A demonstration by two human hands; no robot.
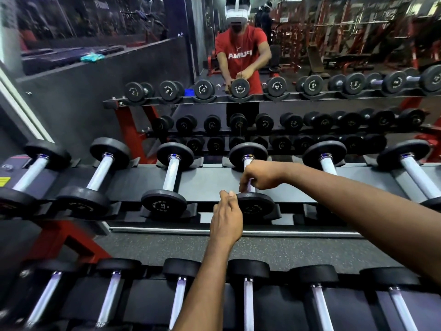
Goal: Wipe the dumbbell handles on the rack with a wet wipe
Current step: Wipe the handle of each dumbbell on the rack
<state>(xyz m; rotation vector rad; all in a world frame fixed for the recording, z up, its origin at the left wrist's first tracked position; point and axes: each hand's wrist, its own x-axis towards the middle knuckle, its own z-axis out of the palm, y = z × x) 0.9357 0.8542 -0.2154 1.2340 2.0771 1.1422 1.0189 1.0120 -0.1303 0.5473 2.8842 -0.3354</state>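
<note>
The black-headed dumbbell (pixel 256 206) with a pale knurled metal handle (pixel 247 162) lies fourth from the left end of the black steel rack's (pixel 210 180) top shelf, its long axis running from near edge to far edge. The right hand (pixel 260 174) clenches the handle's near half, probably over a pale wet wipe (pixel 248 185) that is mostly hidden. The left hand (pixel 226 216), nearer the front edge, holds the near head's rim with curled fingers.

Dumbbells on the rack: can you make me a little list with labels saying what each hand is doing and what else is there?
place: gym rack facing a mirror
right hand: fingers curled round the handle of one top-row dumbbell
left hand: grips the near end of that same dumbbell
wipe: hidden under the right hand, cannot tell
lower row: more dumbbells, untouched
</note>
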